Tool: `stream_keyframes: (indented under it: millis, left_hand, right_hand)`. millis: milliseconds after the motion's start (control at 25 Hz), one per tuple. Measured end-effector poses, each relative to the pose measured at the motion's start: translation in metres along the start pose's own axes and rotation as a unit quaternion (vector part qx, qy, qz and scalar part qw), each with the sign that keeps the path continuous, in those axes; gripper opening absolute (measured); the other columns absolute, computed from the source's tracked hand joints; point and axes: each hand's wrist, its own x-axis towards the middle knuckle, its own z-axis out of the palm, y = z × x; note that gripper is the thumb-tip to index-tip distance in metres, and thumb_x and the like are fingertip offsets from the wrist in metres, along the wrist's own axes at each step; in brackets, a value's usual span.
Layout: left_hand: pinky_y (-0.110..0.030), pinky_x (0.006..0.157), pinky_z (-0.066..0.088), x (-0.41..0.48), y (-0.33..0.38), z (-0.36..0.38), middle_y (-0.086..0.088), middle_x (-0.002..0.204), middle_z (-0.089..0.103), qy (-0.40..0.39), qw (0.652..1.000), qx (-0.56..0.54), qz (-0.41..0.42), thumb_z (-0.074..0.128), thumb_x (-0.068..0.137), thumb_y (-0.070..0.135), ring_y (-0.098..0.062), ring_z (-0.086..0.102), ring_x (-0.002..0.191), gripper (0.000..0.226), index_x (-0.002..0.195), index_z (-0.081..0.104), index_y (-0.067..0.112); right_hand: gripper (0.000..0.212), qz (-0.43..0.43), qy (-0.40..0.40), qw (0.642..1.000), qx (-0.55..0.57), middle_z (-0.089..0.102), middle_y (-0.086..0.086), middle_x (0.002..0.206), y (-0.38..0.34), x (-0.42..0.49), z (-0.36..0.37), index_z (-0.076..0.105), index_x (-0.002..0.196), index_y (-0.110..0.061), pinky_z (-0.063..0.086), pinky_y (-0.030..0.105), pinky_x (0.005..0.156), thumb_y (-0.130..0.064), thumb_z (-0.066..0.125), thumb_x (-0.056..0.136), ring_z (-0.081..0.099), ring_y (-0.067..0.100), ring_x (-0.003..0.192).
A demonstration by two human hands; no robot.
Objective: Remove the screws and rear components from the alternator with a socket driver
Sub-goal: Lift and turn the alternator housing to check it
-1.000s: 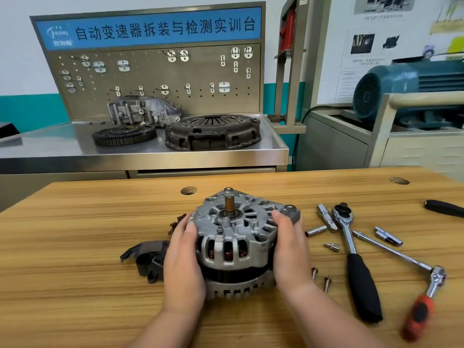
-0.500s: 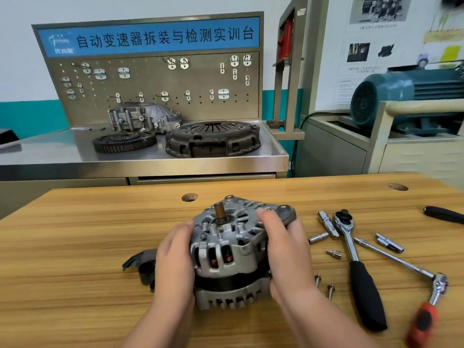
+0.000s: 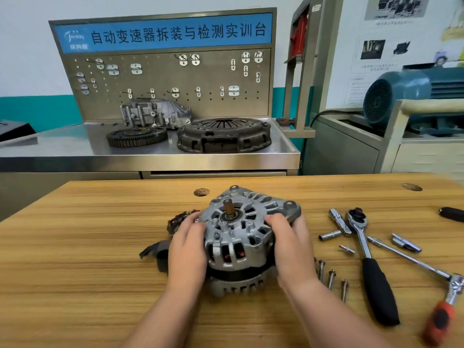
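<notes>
Here the alternator (image 3: 241, 237) stands shaft-up, tilted slightly away, between both hands.

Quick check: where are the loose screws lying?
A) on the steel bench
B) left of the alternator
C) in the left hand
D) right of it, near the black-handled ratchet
D: the loose screws lie on the table between the right hand and the black-handled ratchet.

Alternator (image 3: 241, 237) cast grey metal, matt; table (image 3: 75, 272) grained wood; ratchet (image 3: 364, 247) shiny metal, black grip.
</notes>
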Motion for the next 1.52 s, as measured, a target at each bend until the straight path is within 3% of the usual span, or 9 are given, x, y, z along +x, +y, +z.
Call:
stream_keyframes:
  millis: [240,400,520,720,920,1080,1200,1360,1520]
  left_hand:
    - [-0.018,0.066,0.051,-0.008,-0.005,-0.003,0.006,0.099,0.071,0.03,0.996,-0.085,-0.021,0.045,0.089,0.018,-0.007,0.066,0.092,0.029,0.1,0.071,0.025]
    - [-0.018,0.062,0.054,-0.002,0.008,-0.003,0.011,0.098,0.072,-0.012,0.997,-0.073,0.038,0.048,0.086,0.026,-0.005,0.068,0.089,0.029,0.101,0.071,0.036]
    - [-0.021,0.063,0.053,-0.004,0.005,-0.003,0.007,0.096,0.073,-0.018,0.998,-0.058,-0.002,0.044,0.093,0.013,-0.011,0.069,0.09,0.033,0.1,0.071,0.031]
    - [-0.03,0.067,0.054,0.001,-0.003,-0.007,0.004,0.098,0.072,-0.01,0.998,-0.066,-0.01,0.045,0.092,0.013,-0.015,0.069,0.09,0.032,0.095,0.07,0.032]
    - [-0.031,0.072,0.052,-0.002,-0.005,-0.001,0.01,0.095,0.072,-0.017,0.999,-0.045,0.014,0.045,0.092,0.019,-0.01,0.068,0.089,0.029,0.098,0.068,0.036]
    - [-0.031,0.08,0.049,-0.005,-0.01,0.004,0.018,0.096,0.069,-0.036,0.999,-0.012,0.016,0.047,0.083,0.047,-0.003,0.064,0.091,0.027,0.106,0.062,0.044]
    - [-0.044,0.096,0.046,-0.004,-0.018,0.002,0.01,0.109,0.068,-0.094,0.995,-0.025,-0.021,0.047,0.068,0.069,-0.012,0.061,0.106,0.057,0.114,0.06,0.038]
    - [-0.046,0.098,0.044,0.009,-0.023,-0.017,0.008,0.123,0.063,-0.243,0.968,-0.02,-0.052,0.062,0.067,0.061,-0.014,0.059,0.114,0.064,0.127,0.053,0.039]
    - [-0.042,0.102,0.043,0.029,-0.028,-0.044,0.006,0.134,0.055,-0.324,0.945,0.026,-0.03,0.076,0.062,0.056,-0.013,0.054,0.121,0.084,0.136,0.046,0.029]
  right_hand:
    - [0.03,-0.029,-0.013,0.999,0.014,0.072,0.002,0.088,0.001,-0.006,-0.003,0.064,0.079,-0.032,0.054,0.057,0.084,-0.043,0.063,0.051,0.068,0.028,0.091]
    - [0.028,-0.034,-0.015,0.998,0.045,0.073,0.003,0.09,0.001,-0.003,-0.007,0.065,0.081,-0.033,0.057,0.051,0.079,-0.042,0.064,0.054,0.069,0.028,0.09]
    - [0.029,-0.006,-0.008,1.0,0.028,0.071,0.006,0.099,0.01,-0.005,-0.005,0.063,0.086,-0.03,0.05,0.057,0.091,-0.038,0.062,0.058,0.065,0.029,0.099]
    - [0.033,-0.024,-0.022,0.999,-0.007,0.072,-0.001,0.097,0.016,0.004,-0.005,0.062,0.085,-0.039,0.05,0.056,0.092,-0.05,0.062,0.054,0.066,0.025,0.099]
    - [0.037,-0.048,-0.007,0.998,-0.041,0.07,-0.017,0.089,0.016,0.007,-0.01,0.061,0.088,-0.043,0.05,0.038,0.083,-0.062,0.057,0.057,0.064,0.011,0.095]
    - [0.049,-0.001,-0.005,0.997,-0.073,0.071,-0.013,0.085,0.016,0.008,-0.017,0.068,0.091,-0.028,0.047,0.033,0.075,-0.068,0.052,0.068,0.064,0.006,0.087]
    - [0.062,0.017,-0.051,0.994,-0.091,0.073,-0.016,0.088,0.016,0.015,-0.019,0.071,0.093,-0.025,0.048,0.034,0.08,-0.078,0.05,0.068,0.066,0.003,0.089]
    - [0.1,0.044,-0.142,0.987,-0.066,0.072,-0.007,0.11,0.016,0.025,-0.028,0.067,0.114,-0.026,0.044,0.048,0.102,-0.094,0.058,0.041,0.064,0.015,0.11]
    - [0.097,0.022,-0.223,0.97,-0.098,0.07,-0.007,0.116,0.014,0.033,-0.042,0.059,0.117,-0.027,0.044,0.047,0.104,-0.083,0.073,0.039,0.061,0.014,0.115]
